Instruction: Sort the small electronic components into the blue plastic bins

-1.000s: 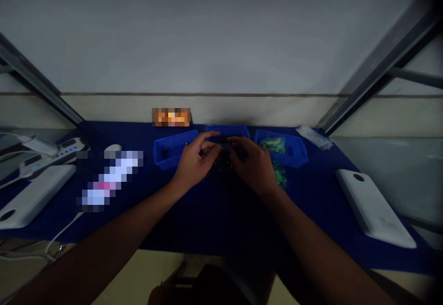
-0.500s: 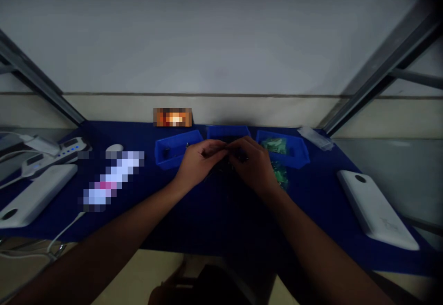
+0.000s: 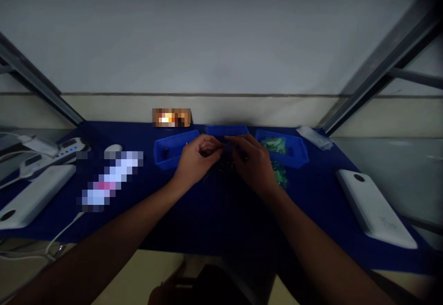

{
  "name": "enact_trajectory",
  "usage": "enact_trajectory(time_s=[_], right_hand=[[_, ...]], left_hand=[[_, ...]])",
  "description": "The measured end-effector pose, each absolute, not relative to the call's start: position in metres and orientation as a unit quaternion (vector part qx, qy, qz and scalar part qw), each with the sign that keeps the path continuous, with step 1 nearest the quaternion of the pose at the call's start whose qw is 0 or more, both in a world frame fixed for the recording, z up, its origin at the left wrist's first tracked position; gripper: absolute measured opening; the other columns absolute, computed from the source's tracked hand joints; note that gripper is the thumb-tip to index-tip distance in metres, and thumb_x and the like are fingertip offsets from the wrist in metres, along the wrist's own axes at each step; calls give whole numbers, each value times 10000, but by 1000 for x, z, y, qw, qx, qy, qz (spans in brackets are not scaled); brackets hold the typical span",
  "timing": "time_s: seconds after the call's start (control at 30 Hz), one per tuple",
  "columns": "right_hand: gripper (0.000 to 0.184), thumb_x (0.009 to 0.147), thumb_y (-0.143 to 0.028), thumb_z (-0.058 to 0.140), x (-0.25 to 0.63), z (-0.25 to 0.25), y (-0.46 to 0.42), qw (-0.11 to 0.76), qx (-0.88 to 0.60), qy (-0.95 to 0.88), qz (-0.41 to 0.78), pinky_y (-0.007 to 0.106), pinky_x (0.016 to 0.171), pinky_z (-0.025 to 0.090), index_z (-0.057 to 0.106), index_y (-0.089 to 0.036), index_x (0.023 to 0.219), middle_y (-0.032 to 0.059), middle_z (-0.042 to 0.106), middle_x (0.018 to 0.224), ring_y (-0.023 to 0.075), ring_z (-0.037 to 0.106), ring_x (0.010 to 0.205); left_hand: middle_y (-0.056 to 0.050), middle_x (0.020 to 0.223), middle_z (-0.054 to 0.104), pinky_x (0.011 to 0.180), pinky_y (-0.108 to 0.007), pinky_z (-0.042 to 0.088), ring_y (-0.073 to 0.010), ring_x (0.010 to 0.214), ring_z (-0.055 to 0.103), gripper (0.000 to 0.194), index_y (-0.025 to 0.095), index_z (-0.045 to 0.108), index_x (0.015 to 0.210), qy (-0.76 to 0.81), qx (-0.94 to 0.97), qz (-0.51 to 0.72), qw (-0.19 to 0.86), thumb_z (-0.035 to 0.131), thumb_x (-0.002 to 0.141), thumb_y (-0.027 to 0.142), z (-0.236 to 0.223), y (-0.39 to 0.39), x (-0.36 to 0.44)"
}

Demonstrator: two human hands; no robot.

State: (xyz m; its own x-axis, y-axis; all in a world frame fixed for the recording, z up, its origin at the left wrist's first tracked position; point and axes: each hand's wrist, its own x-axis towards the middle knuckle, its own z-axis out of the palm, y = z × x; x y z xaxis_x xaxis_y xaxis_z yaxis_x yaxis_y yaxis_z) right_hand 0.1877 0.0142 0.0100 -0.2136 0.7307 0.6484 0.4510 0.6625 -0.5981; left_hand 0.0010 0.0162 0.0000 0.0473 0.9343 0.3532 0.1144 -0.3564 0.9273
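My left hand [image 3: 198, 158] and my right hand [image 3: 254, 161] are close together over the middle of the table, each with thumb and fingers pinched. What they pinch is too small and dark to make out. Small dark bits [image 3: 224, 163] lie in the shadow beneath them. Just beyond my left hand sits a blue bin [image 3: 162, 161] with a few small parts inside. To the right, another blue bin [image 3: 299, 155] holds green pieces in clear wrapping [image 3: 275, 145]. More green pieces [image 3: 279, 174] lie by my right wrist. A third blue bin [image 3: 226, 131] stands behind my hands, partly hidden.
On the left are a power strip [image 3: 74, 147], a white power bank [image 3: 38, 196], a blurred-out phone [image 3: 112, 180] with a cable, and a white oval object [image 3: 113, 151]. Another white power bank [image 3: 377, 208] and a clear plastic bag [image 3: 314, 138] lie right. Metal posts [image 3: 367, 81] flank the table.
My fingertips, touching or nearly touching before, are now slightly apart. My left hand has shifted a little to the left. The bins and other things stay where they were.
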Motion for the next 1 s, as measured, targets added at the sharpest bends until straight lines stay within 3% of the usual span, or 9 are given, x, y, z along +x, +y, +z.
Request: enact_trajectory(time_s=[0.4, 0.77, 1.0], right_hand=[[196, 973, -174, 659, 189, 0, 19, 462, -428, -766, 128, 349, 888, 558, 797, -238, 1095, 62, 750, 1086, 216, 728, 958], [207, 988, -156, 649, 187, 3, 19, 429, -404, -786, 189, 296, 826, 525, 811, -248, 1078, 34, 759, 951, 186, 722, 875], [207, 1005, -195, 611, 187, 6, 21, 433, -432, -755, 236, 307, 871, 534, 799, -232, 1083, 48, 803, 1043, 203, 746, 945]], left_hand=[[-58, 1039, 803, 902, -324, 566, -203, 993, 764, 240, 213, 702, 1110, 428, 635, 550, 333, 778, 922, 341, -1, 14, -2], [-54, 1028, 796, 828, -308, 565, -208, 965, 761, 307, 230, 713, 1159, 444, 651, 541, 295, 806, 903, 373, 3, 12, -3], [-57, 1084, 777, 820, -298, 564, -189, 945, 747, 368, 233, 644, 1221, 432, 644, 551, 308, 790, 916, 380, 2, 11, -1]])
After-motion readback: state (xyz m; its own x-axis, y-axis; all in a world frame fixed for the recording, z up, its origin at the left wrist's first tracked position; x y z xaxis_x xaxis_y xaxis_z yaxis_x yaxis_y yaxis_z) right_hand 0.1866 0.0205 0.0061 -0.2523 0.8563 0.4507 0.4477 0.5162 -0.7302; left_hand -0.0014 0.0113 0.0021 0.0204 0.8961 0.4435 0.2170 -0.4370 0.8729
